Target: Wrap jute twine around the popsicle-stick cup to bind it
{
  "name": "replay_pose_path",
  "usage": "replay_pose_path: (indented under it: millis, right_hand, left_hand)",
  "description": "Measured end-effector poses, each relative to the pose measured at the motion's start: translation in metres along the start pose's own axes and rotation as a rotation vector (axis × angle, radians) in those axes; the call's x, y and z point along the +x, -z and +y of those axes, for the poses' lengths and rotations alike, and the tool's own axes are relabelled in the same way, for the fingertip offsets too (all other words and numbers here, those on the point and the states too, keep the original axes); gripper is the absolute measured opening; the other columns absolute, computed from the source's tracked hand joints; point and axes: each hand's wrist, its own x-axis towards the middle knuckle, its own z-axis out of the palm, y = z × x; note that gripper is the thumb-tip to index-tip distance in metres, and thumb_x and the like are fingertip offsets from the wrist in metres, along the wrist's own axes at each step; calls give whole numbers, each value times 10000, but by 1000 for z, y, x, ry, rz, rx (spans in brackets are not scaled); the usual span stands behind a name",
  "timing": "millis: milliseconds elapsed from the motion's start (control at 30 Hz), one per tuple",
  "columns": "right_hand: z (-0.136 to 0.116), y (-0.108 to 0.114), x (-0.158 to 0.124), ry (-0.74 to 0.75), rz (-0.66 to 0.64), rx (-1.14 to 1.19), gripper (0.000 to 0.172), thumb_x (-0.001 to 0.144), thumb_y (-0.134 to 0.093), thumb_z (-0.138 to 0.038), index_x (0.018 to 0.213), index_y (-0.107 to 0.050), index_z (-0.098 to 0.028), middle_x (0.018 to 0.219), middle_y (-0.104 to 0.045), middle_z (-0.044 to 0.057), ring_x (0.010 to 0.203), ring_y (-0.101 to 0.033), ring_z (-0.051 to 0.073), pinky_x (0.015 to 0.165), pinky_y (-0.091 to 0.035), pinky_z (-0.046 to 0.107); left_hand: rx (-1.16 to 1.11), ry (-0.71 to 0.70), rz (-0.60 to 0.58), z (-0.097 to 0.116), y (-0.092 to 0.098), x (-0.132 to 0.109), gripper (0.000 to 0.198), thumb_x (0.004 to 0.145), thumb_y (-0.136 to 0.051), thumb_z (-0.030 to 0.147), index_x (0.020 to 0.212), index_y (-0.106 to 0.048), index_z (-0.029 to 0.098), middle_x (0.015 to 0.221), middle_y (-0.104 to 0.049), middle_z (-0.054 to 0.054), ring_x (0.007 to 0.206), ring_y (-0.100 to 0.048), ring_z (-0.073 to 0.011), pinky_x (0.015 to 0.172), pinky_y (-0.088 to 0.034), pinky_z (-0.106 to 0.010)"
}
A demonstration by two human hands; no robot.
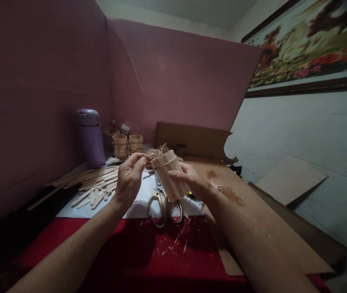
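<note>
My right hand (187,177) is wrapped round a small cup of craft sticks (169,179), which it holds tilted above the table. A band of twine (164,164) runs round the cup near its rim. Beside that rim, thumb and forefinger of my left hand (132,175) are pinched together on what looks like the end of the twine; the strand itself is hard to make out. Below the cup lie scissors with gold-coloured handles (157,209). Behind it is a tangled bundle of twine (158,152), partly hidden.
Loose craft sticks (95,185) are piled at left on a white sheet (142,199). Behind them stand a purple bottle (91,140) and two decorated stick cups (120,146). Cardboard (252,219) covers the right side. Wood slivers litter the red cloth (124,248).
</note>
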Motion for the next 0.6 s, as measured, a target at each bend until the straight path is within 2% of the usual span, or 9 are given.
replay_pose_path:
  millis: [133,233,300,333,400,467,533,600]
  right_hand:
    - [5,-4,2,41,22,58,527,668,-749,-505,1069,-627,-184,958,-685,81,794,-643,204,687,-534,331]
    - [11,-11,5,104,55,103,636,586,-803,-555,1071,-605,-194,1004,-673,83,860,-643,217,737,-534,340]
    - [15,-15,6,148,55,93,713,561,-802,-607,1098,-589,-189,1042,-661,95,931,-633,234,786,-528,352]
    - [15,-16,6,171,51,58,731,576,-776,-644,1110,-586,-182,1047,-657,100,958,-625,240,805,-522,357]
    - [15,-15,5,223,84,-75,727,658,-670,-714,1131,-589,-168,1039,-649,106,988,-611,245,835,-506,365]
    - [12,-12,4,265,229,-240,692,751,-561,-729,1143,-593,-160,1035,-634,109,983,-602,239,837,-495,368]
    - [7,-8,2,319,412,-371,589,825,-528,-665,1143,-598,-174,1046,-608,103,971,-592,225,831,-489,360]
    - [1,-5,-1,400,491,-449,433,871,-544,-560,1105,-621,-203,1066,-581,91,993,-576,214,844,-480,354]
  left_hand:
    - [-41,68,-31,-2,-2,-2,367,792,-643,475,989,-590,170,948,-661,-63,896,-620,-199,793,-486,-313]
    - [-145,171,-230,-2,-6,-5,537,722,-729,459,1126,-545,157,1117,-657,-120,1011,-624,-237,861,-492,-348]
    - [-212,229,-360,0,-8,-7,525,715,-746,428,1123,-559,154,1120,-674,-124,1015,-636,-244,871,-497,-352]
    - [-229,251,-380,1,-9,-7,508,712,-753,413,1108,-569,154,1101,-686,-120,1003,-644,-244,861,-503,-348]
    - [-216,284,-347,2,-8,-7,499,697,-768,401,1086,-579,152,1057,-701,-112,969,-656,-245,823,-518,-343]
    - [-138,296,-296,2,-7,-7,530,677,-777,416,1086,-576,145,1038,-700,-113,940,-663,-252,787,-528,-350]
    - [15,264,-251,1,-6,-7,573,653,-786,434,1097,-570,143,1027,-693,-111,918,-664,-258,774,-526,-365]
    - [178,195,-230,1,-6,-8,601,643,-787,434,1124,-562,153,1024,-686,-101,906,-658,-258,780,-518,-379]
